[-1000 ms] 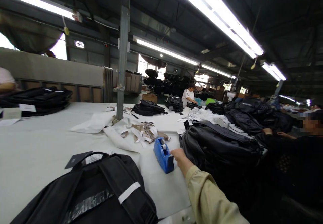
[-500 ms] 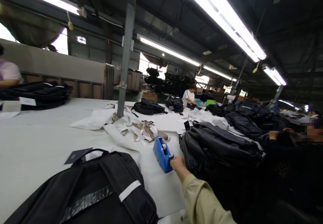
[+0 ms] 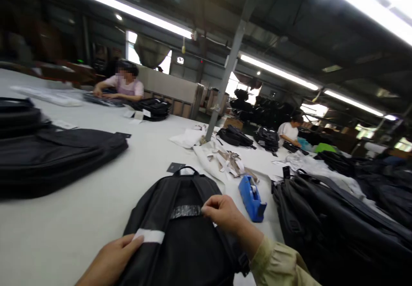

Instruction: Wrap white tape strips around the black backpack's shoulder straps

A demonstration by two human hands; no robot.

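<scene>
A black backpack (image 3: 189, 251) lies on the white table with its shoulder straps up and a shiny strip (image 3: 186, 211) across its upper back. At the left strap, my left hand (image 3: 112, 256) is closed on the strap edge, with the thumb at a white band (image 3: 152, 236) round it. My right hand (image 3: 223, 213) hovers over the right strap in a pinch. Something pale shows at its fingertips, too small to name. Right of this hand stands a blue tape dispenser (image 3: 252, 198). A dark tag (image 3: 175, 167) lies beyond the top handle.
Black bags are stacked on the right (image 3: 341, 221), and more black bags (image 3: 61, 157) lie at the left. Paper scraps (image 3: 230, 163) lie near a grey post (image 3: 222, 92). Two people work across the table, one left (image 3: 128, 88) and one right (image 3: 288, 131).
My view has swung left. My right hand has moved from the tape dispenser to above the backpack. My left hand has come into view at the left strap.
</scene>
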